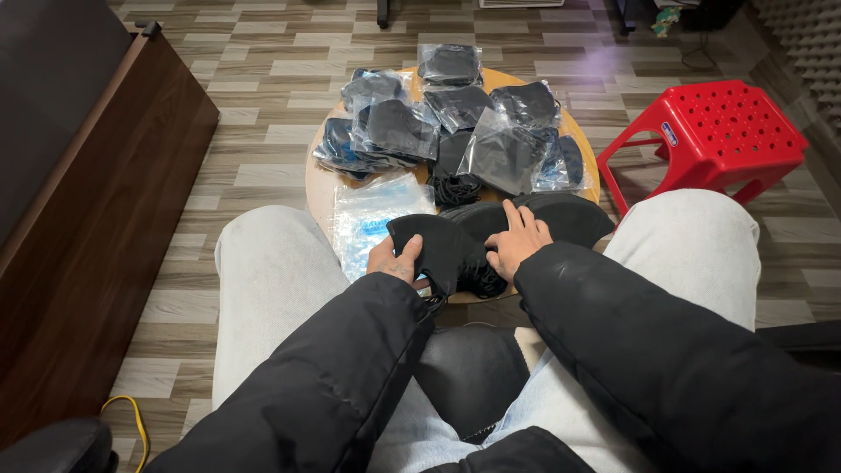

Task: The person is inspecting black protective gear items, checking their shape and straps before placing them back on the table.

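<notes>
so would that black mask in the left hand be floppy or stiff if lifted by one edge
Probably floppy: the black mask looks like thin fabric, bending where the left hand pinches it. Likely very light. Its thin ear loops may dangle and snag the others.

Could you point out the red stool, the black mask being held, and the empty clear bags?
Red stool (pixel 714 123), head view, on its perforated seat.
Black mask (pixel 438 245), head view, on its front panel.
Clear bags (pixel 372 215), head view, middle of the top bag.
</notes>
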